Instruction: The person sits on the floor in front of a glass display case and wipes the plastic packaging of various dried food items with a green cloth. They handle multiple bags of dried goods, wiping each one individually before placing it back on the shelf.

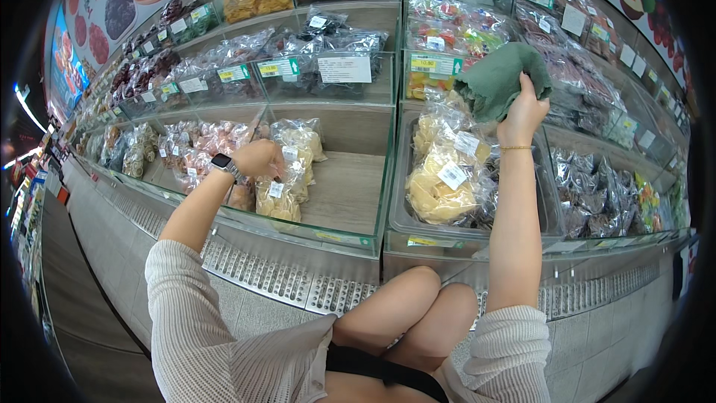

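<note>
My right hand [524, 111] is raised at the right, its fingers gripping a green cloth [500, 81] in front of bagged colourful sweets. My left hand [258, 158], with a smartwatch on the wrist, is at the bags of pale dried slices [279, 193] in the lower left glass compartment; its fingertips are partly hidden, so whether it grips a bag does not show. Bare wooden shelf board [349, 184] shows to the right of these bags. Below the cloth, a clear plastic tub [400, 218] holds bags of yellow dried slices [442, 187] and some dark bagged goods.
Glass dividers and front panels [386, 179] edge the tiered shelves. Bags of dark dried fruit [358, 42] fill the middle tier, and pinkish bagged goods [224, 137] lie left of my left hand. A metal grille [251, 266] runs along the shelf base, before my bent knees.
</note>
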Motion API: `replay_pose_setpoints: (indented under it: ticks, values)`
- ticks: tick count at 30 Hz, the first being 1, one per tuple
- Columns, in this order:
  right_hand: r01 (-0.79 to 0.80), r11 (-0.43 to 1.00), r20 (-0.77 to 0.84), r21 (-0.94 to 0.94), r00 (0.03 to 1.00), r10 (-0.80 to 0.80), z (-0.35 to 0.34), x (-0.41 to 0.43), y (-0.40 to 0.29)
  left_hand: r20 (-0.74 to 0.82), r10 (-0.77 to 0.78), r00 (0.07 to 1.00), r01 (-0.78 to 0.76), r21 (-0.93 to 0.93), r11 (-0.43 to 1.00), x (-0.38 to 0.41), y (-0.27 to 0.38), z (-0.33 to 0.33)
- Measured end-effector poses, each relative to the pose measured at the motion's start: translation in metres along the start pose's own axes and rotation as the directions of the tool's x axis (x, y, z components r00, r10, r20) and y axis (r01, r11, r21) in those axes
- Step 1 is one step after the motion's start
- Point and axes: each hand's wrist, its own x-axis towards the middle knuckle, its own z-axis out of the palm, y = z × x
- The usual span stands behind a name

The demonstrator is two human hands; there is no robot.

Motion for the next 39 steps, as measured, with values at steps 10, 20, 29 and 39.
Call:
replay_pose_setpoints:
  ticks: [10,20,29,39]
  values:
    - [0.001,0.993,-0.137,0.114,0.990,0.015,-0.008,0.012,-0.018,-0.342,0.156,0.927,-0.144,0.062,0.988,-0.008,0.057,-0.046]
    - [0.193,0.979,-0.389,0.069,0.909,-0.152,-0.035,0.037,-0.030,-0.708,0.167,0.686,-0.374,-0.146,0.916,0.090,0.177,-0.156]
    - [0.301,0.953,-0.755,0.031,0.631,-0.175,-0.096,0.078,-0.071,-0.727,0.122,0.676,-0.598,-0.443,0.668,0.225,0.282,-0.120]
    - [0.539,0.840,-0.623,0.064,0.679,-0.388,-0.071,0.051,-0.110,-0.554,0.486,0.676,-0.656,-0.152,0.739,0.287,0.293,-0.054]
